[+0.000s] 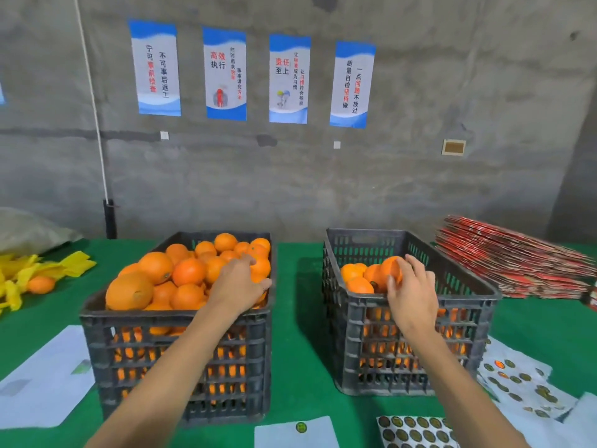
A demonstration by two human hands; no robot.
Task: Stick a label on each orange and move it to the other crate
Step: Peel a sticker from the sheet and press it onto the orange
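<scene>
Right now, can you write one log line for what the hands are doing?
left hand: reaching into full crate | right hand: holding orange over other crate

Green table (300, 367) before me. Two crates on it: full crate (174, 360) left, other crate (410, 350) right. Sticker sheets (416, 431) near edge, white sheets (45, 383) left, yellow wrappers (38, 270), probably foam, red stack (510, 263) far right.

Two bare forearms — no sleeves, gloves, watch or rings — ending in left hand (237, 282) and right hand (412, 292).
</scene>
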